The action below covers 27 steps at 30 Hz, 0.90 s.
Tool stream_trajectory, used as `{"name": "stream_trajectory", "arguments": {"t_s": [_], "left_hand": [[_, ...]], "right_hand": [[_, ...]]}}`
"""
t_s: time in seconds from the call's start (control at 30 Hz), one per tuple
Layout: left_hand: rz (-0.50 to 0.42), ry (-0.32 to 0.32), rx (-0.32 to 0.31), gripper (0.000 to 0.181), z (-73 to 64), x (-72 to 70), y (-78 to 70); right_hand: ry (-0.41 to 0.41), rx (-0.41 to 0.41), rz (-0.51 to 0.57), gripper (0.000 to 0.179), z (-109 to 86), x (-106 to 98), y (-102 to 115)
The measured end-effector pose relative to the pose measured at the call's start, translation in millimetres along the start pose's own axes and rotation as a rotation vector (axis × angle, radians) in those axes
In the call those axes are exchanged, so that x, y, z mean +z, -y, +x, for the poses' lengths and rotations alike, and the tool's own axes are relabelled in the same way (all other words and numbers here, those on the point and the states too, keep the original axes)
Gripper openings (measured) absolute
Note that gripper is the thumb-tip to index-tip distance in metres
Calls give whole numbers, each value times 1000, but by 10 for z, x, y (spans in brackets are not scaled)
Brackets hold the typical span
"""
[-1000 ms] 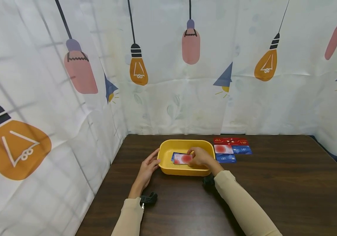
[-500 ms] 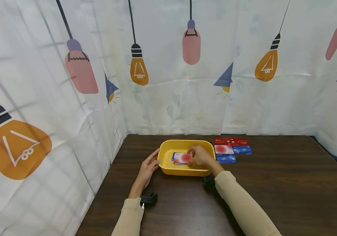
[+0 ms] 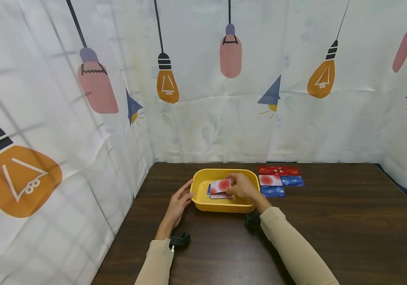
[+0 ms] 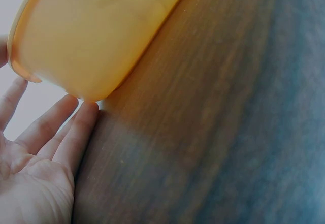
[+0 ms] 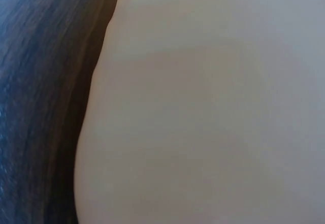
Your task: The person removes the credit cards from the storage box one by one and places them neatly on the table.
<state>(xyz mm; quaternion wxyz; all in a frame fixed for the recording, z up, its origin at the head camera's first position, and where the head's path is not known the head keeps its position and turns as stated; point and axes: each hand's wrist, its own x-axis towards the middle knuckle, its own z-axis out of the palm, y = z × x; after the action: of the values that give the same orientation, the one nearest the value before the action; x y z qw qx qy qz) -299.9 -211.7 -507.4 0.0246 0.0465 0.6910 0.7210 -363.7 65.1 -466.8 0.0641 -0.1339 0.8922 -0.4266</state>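
Observation:
In the head view a yellow plastic tub [image 3: 200, 204] stands on the dark wooden table, with several cards inside. Over the tub my right hand [image 3: 243, 186] pinches a white card with a red circle [image 3: 221, 185], lifted and tilted above another pale card [image 3: 221, 195]. A blue edge of a further card peeks out at the left of that pile. My left hand [image 3: 179, 204] touches the tub's left end with fairly straight, spread fingers. Close up in the left wrist view, fingertips [image 4: 86, 109] meet the tub wall. Only a pale sleeve [image 5: 203, 107] and some table show in the right wrist view.
Right of the tub lie red VIP cards [image 3: 278, 170] in a row, a red-and-white card [image 3: 269, 180] and two blue cards [image 3: 292, 181]. The table [image 3: 331, 229] reaches a patterned white curtain [image 3: 203, 130] behind and at both sides.
The right hand has raised the red-circle card off the pile and tilted it, baring a pale card beneath. The left hand and tub have stayed in place.

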Motion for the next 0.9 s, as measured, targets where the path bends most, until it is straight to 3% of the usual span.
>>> {"name": "stream_trajectory", "arguments": {"t_s": [0.27, 0.57, 0.9], "left_hand": [[13, 6, 9, 52, -3, -6, 5], [12, 2, 5, 52, -1, 1, -1], [5, 1, 13, 52, -12, 6, -3]], "right_hand": [[-11, -31, 144, 53, -29, -27, 19], [-32, -59, 125, 52, -26, -41, 22], [-64, -145, 166, 54, -64, -80, 41]]}}
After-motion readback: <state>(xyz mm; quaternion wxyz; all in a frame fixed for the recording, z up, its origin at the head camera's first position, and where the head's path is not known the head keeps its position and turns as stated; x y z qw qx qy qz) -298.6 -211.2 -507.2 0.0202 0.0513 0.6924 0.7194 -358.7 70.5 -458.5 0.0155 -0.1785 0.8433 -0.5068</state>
